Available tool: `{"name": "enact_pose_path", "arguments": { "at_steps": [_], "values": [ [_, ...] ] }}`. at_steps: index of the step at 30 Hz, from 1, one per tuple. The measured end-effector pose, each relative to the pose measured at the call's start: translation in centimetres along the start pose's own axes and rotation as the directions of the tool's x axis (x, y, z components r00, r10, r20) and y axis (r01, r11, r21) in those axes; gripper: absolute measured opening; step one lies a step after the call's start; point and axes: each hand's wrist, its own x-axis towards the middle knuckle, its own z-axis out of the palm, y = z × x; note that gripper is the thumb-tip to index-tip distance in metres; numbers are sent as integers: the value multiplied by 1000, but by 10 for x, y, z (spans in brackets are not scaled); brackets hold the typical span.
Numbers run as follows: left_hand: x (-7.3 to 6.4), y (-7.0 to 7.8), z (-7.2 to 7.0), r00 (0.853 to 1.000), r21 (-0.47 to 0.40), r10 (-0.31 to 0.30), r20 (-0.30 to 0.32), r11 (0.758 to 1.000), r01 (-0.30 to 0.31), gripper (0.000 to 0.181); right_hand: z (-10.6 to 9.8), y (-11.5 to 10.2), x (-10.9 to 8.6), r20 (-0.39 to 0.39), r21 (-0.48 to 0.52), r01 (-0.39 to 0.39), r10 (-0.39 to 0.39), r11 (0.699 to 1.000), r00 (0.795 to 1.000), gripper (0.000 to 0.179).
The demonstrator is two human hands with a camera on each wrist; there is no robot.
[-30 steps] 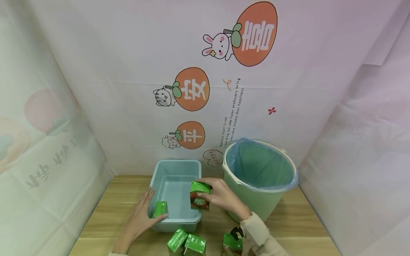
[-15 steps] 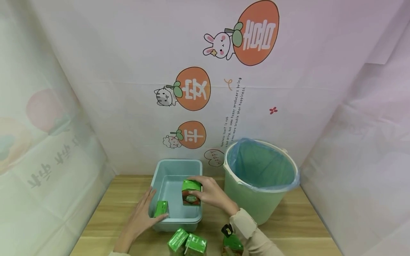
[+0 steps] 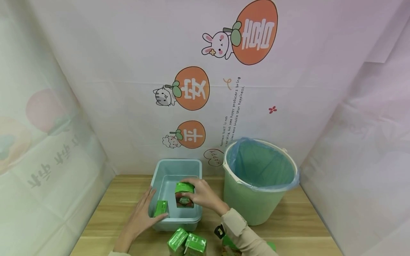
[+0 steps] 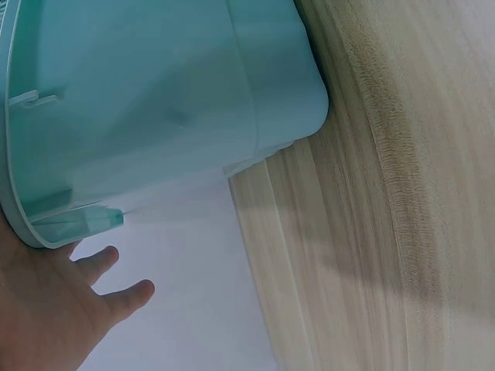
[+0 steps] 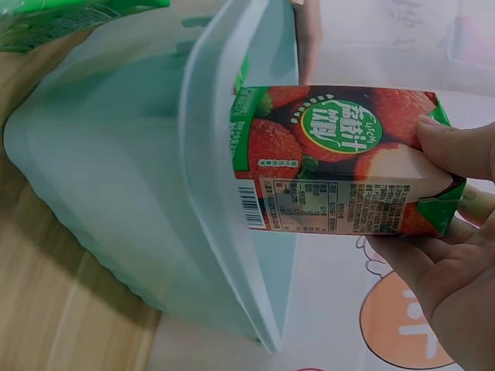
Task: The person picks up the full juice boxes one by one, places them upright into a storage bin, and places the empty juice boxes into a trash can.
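Observation:
My right hand point(image 3: 205, 195) pinches the top of a lychee juice carton point(image 5: 332, 166), red with green ends. The carton hangs upright over the light blue plastic basin point(image 3: 179, 221), and in the right wrist view its lower end overlaps the rim. Inside the basin, a second green-topped juice carton point(image 3: 161, 208) stands in the front left corner. My left hand point(image 3: 141, 215) rests on the basin's left front corner, thumb at the front rim and fingers along the left side. In the left wrist view its fingers point(image 4: 128, 301) extend past the rim.
Two juice cartons point(image 3: 177, 240) point(image 3: 196, 244) stand together just in front of the basin. Another carton point(image 3: 229, 248) is partly hidden under the right forearm. To the right stands a pale green bin point(image 3: 253, 209) lined with a blue bag. A printed cloth point(image 3: 134, 117) hangs behind the wooden table point(image 3: 109, 206).
My right hand has carried the juice carton leftward, from the basin's right rim to over its middle. The left hand has stayed at the basin's corner.

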Motion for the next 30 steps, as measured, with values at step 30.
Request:
{"name": "enact_pose_path", "arguments": {
  "at_steps": [30],
  "values": [
    [-1, -4, 2, 1000, -22, -11, 0, 1000, 11, 109, 39, 24, 5, 120, -75, -39, 48, 996, 992, 32]
  ]
}}
